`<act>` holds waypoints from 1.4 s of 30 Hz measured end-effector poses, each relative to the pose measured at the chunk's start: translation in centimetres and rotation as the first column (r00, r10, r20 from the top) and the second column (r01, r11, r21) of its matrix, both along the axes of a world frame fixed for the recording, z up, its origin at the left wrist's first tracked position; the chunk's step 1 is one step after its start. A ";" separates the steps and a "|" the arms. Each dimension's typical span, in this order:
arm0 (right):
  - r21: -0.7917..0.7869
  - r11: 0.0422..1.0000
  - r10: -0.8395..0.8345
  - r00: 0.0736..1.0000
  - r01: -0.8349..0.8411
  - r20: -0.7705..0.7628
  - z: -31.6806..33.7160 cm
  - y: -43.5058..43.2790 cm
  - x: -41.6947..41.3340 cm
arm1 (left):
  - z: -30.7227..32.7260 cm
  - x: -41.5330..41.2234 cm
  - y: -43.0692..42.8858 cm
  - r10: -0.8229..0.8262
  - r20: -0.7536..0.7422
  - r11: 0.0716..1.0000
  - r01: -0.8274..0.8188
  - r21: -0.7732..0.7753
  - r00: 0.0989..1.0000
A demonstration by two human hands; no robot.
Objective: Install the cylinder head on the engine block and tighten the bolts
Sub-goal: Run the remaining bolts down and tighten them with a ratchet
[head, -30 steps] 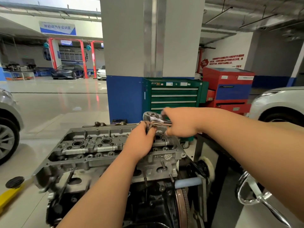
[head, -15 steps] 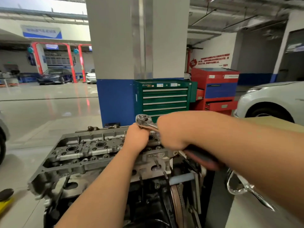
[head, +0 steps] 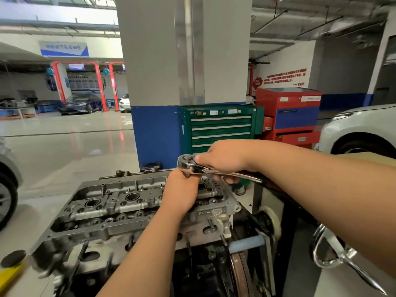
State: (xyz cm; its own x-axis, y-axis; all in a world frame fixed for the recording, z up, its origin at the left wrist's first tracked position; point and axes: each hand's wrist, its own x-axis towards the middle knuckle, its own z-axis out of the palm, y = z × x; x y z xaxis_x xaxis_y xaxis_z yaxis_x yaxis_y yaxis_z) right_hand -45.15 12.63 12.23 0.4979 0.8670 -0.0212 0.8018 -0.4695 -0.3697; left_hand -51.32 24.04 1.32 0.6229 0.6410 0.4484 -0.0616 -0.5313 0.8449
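The grey cylinder head [head: 120, 209] lies on top of the dark engine block [head: 199, 273] on a stand. A chrome ratchet wrench [head: 205, 168] stands over the head's right end, its round head up and its handle pointing right. My left hand [head: 182, 194] grips the shaft under the ratchet head, hiding the socket and the bolt. My right hand [head: 222, 159] holds the handle close to the ratchet head, thumb near the top.
A green tool cabinet [head: 220, 129] and a red one [head: 289, 116] stand behind the engine by a grey and blue pillar [head: 158, 125]. A white car [head: 360, 131] is at the right. A chrome stand handle [head: 336, 251] sticks out at lower right.
My right hand slid along the handle back toward the ratchet head, and the handle swung from pointing toward me to pointing right. My left hand kept its grip under the ratchet head.
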 end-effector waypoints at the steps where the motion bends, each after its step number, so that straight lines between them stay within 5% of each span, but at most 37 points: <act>1: -0.009 1.000 -0.003 1.000 0.003 -0.028 0.1 0.5 0.1 | 0.0 -0.2 -0.1 -0.002 0.000 1.000 0.002 0.016 1.000; 4: -0.005 1.000 0.022 0.982 -0.024 -0.188 0.0 0.8 0.9 | -0.1 -0.2 0.0 -0.019 0.022 1.000 0.019 0.018 1.000; 9: 0.039 0.994 0.110 0.975 -0.105 -0.193 0.2 0.0 2.4 | -0.2 -0.1 0.1 -0.039 0.021 0.999 0.039 0.002 0.999; 15: -0.169 0.984 0.071 0.997 -0.063 0.039 1.2 -2.0 0.8 | -0.1 0.3 -0.3 -0.002 -0.011 0.999 0.002 -0.044 1.000; 18: -0.312 0.950 0.103 0.934 0.010 0.343 -0.1 -4.4 -1.3 | 0.1 0.6 -0.6 0.106 -0.035 0.994 -0.106 -0.015 0.994; 24: -0.076 0.993 -0.008 0.682 0.093 0.731 -2.2 -2.3 2.1 | 0.2 0.7 -0.2 0.081 -0.026 0.990 -0.084 -0.110 0.996; 29: 0.023 0.980 -0.170 0.769 0.197 0.616 -2.5 3.1 7.7 | 0.0 0.7 -0.2 0.025 -0.069 0.989 -0.035 -0.142 0.997; 38: -0.009 0.985 -0.084 0.517 0.175 0.852 -3.6 -6.5 -0.9 | 0.2 1.8 -0.6 0.299 -0.039 0.954 -0.299 0.012 0.953; 42: 0.024 0.963 -0.201 0.654 0.268 0.729 -2.9 -3.1 2.8 | 0.0 1.5 -0.8 0.232 -0.061 0.971 -0.235 -0.041 0.971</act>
